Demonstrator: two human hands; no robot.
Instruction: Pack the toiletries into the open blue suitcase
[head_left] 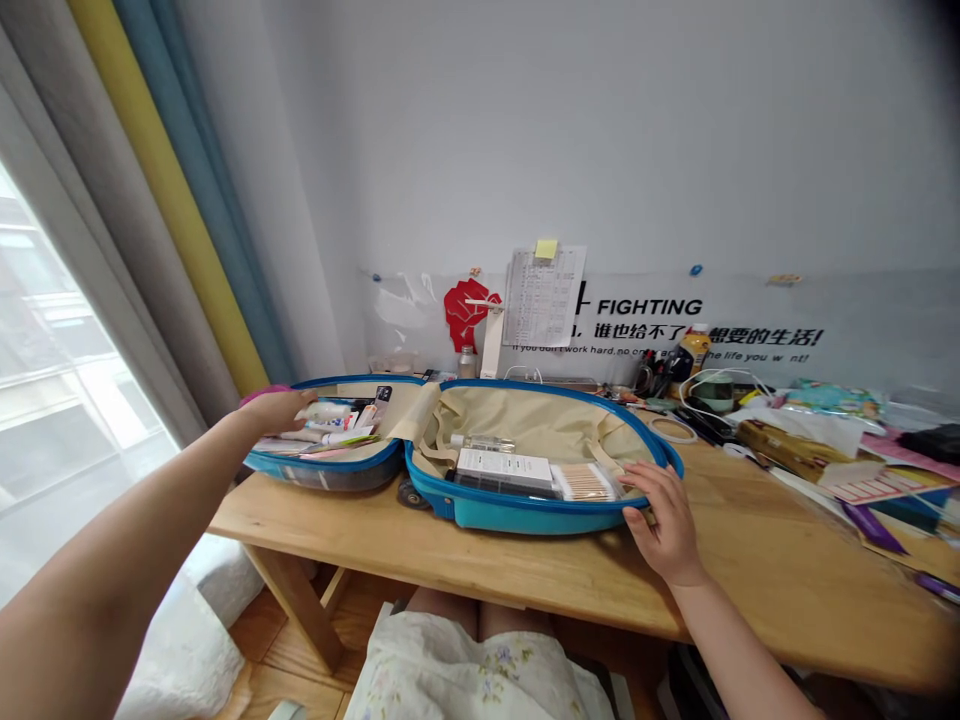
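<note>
Room: bright window (52,380) off to the left, a grey, yellow and teal curtain (169,180) beside it, wood floor (289,640) below, and a "FIGHTING" slogan sticker (649,307) on the wall.

Counter: wooden counter (772,540) with the person's lap in a floral skirt (465,670) right at its front edge. Papers, packets and cables (712,390) are piled up at the right end.

Suitcase: blue hard-shell suitcase (495,515) lying wide open on the counter, its two halves side by side, right between the hands.

Arms: left arm (97,570) stretched way out toward the far left half, right arm (739,645) coming up from the lower right, bent at the wrist.

Left hand: left hand (274,410) is out flat-ish over the left half, fingers right at a white tube (322,410). Can't tell if it's actually holding it or just touching.

Right hand: right hand (664,520) is gripping the suitcase's front right rim, fingers curled over the edge.

Left half stuff: toiletry tubes and small boxes (330,430) packed in tight.

Right half stuff: white box (504,470), pack of cotton swabs (583,482), and a small clear bottle (482,443) on the beige lining (532,415).
</note>
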